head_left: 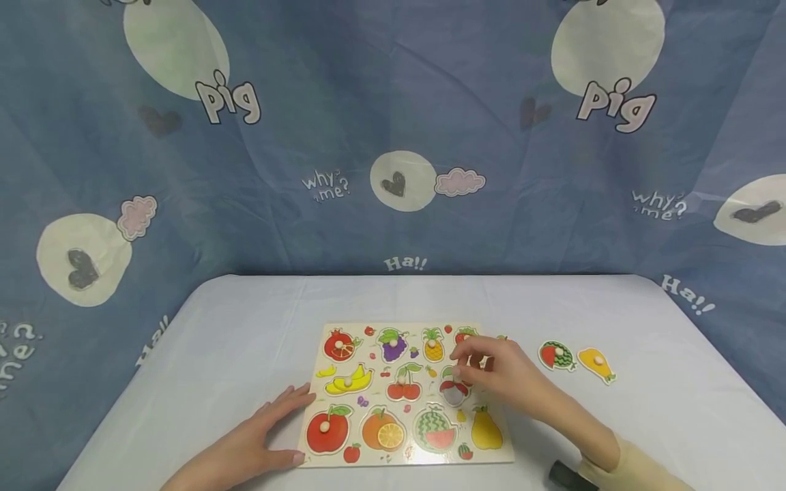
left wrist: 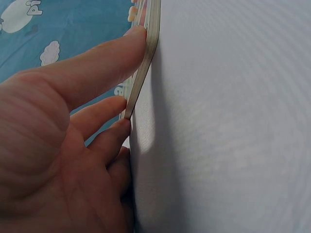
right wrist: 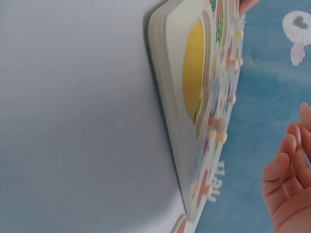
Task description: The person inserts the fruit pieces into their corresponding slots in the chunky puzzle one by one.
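Note:
A wooden fruit puzzle board (head_left: pixel 405 462) lies on the white table. My left hand (head_left: pixel 260 433) rests at its left edge, fingers and thumb touching the rim. Above the board's right side hovers my right hand (head_left: pixel 506 375), fingers loosely bent. In the right wrist view that hand (right wrist: pixel 291 179) is apart from the board, with nothing visible between its fingertips. Nearest it is a red-and-grey fruit piece (head_left: pixel 453 392), partly covered. Knobs stand on the apple piece (head_left: pixel 327 433), grape piece (head_left: pixel 393 346) and several others. The orange (head_left: pixel 382 429), watermelon (head_left: pixel 434 429) and pear pictures (head_left: pixel 487 431) show no knobs.
To the board's right lie a loose watermelon piece (head_left: pixel 555 355) and a loose yellow pear piece (head_left: pixel 595 364). Something small and coloured (head_left: pixel 502 337) peeks out behind the right hand. A blue printed curtain (head_left: pixel 344 232) hangs behind the table (head_left: pixel 258 320).

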The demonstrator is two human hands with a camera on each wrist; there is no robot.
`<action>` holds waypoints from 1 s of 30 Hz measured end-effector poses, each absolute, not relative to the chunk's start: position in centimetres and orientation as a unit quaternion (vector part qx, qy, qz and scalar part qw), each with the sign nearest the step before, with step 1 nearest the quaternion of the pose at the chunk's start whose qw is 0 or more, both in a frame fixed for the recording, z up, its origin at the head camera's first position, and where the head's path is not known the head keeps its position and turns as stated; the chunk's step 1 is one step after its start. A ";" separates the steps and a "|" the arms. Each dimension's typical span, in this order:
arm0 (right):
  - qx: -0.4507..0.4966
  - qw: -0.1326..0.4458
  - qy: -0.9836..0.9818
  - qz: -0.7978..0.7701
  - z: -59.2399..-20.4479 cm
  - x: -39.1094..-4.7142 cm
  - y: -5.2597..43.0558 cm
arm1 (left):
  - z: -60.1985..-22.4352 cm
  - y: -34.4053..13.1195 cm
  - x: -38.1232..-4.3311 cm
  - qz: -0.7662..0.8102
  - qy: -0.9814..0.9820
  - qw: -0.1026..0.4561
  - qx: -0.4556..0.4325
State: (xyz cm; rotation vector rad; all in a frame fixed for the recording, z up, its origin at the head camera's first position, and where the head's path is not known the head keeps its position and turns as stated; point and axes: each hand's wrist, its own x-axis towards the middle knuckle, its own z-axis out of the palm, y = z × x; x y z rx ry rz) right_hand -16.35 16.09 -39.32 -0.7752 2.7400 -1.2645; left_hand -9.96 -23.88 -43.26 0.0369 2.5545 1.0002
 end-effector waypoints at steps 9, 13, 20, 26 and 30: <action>-0.231 0.004 0.885 -0.404 -39.4 -16.8 18.0 | -43.3 -23.9 -10.0 0.362 0.911 0.199 0.015; -0.221 0.002 0.889 -0.401 -39.2 -17.1 18.9 | -43.2 -23.9 -10.0 0.359 0.912 0.199 0.017; -0.195 0.010 0.890 -0.412 -39.2 -17.8 20.4 | -43.3 -23.9 -10.0 0.359 0.911 0.201 0.013; -0.202 0.017 0.881 -0.429 -39.2 -18.4 21.5 | -43.3 -23.8 -10.1 0.354 0.914 0.201 0.008; -0.193 0.040 0.875 -0.443 -39.1 -18.8 22.0 | -43.4 -23.8 -10.1 0.355 0.913 0.201 0.007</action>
